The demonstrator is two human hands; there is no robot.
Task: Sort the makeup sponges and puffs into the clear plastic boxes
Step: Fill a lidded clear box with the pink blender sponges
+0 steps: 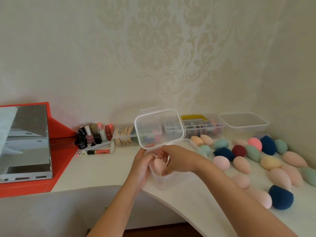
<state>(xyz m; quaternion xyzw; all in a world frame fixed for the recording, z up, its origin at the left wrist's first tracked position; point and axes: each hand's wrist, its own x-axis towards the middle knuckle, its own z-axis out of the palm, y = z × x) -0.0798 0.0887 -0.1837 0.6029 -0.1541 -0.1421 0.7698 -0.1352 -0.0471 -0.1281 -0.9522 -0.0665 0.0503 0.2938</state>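
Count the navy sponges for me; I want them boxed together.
3 navy sponges: one nearest the camera, one left of the maroon sponge, one in front of the empty clear box. More may hide inside the closed boxes.

Cream damask wallpaper point(153, 48), white table point(102, 168), grey chair point(51, 211)

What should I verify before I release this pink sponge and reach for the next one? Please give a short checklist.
1. The lid of the clear box is open: ok.
2. The pale pink sponge is inside the box walls: ok.
3. The left hand grips the box: ok.
4. The right hand is free of the sponge: not ok, its fingers hold it.
5. The box sits flat on the white table: cannot tell.
6. More loose sponges lie on the table to the right: ok.
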